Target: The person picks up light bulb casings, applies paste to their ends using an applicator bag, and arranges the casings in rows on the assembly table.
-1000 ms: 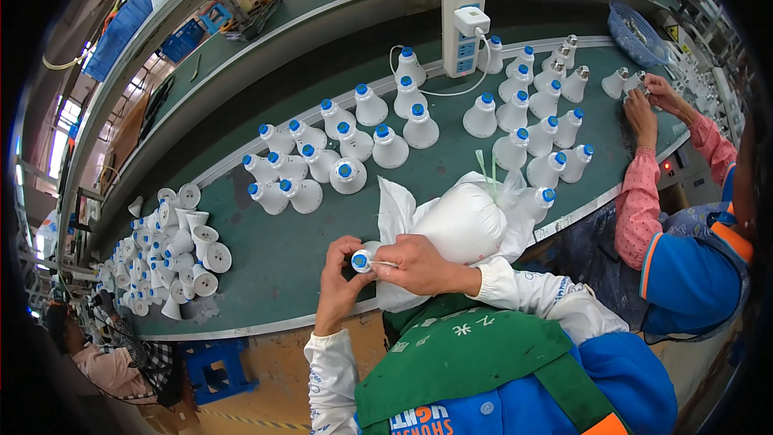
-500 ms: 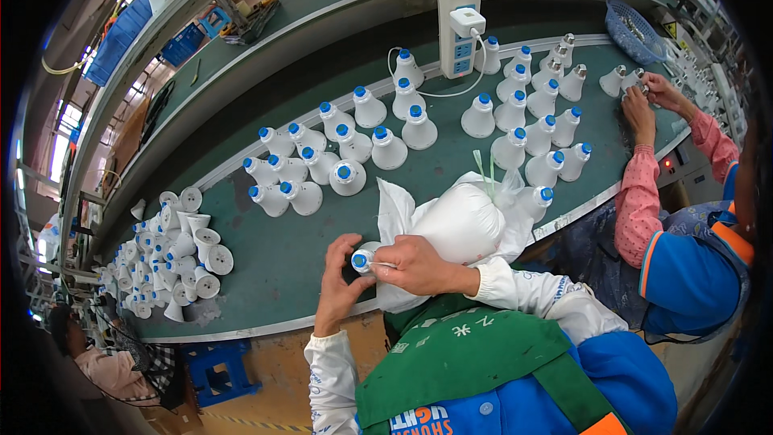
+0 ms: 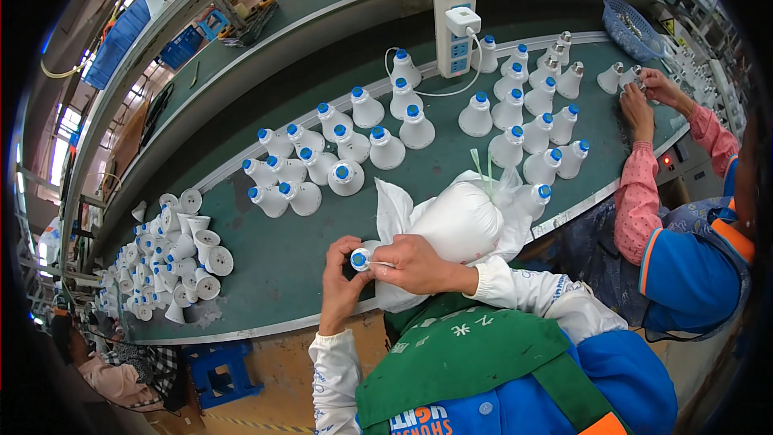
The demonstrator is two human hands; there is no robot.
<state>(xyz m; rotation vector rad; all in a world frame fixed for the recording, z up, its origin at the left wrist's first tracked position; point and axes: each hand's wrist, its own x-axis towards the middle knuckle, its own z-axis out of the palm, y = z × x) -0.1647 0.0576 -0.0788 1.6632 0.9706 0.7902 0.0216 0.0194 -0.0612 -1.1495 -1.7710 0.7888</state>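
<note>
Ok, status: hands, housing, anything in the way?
Left hand around blue-topped white bulb housing; right hand pinching a thin pale piece at its neck. White bag close beyond right hand, not covering the neck.

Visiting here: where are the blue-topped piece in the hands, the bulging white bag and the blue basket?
Held blue-topped piece (image 3: 360, 258): head view, on its blue top.
White bag (image 3: 457, 223): head view, on its bulging side.
Blue basket (image 3: 621, 36): head view, on its outer wall.

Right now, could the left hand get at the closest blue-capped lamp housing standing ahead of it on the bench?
Probably yes: only green bench surface appears to lie between the left hand and that standing housing, though a held housing occupies that hand.
</note>
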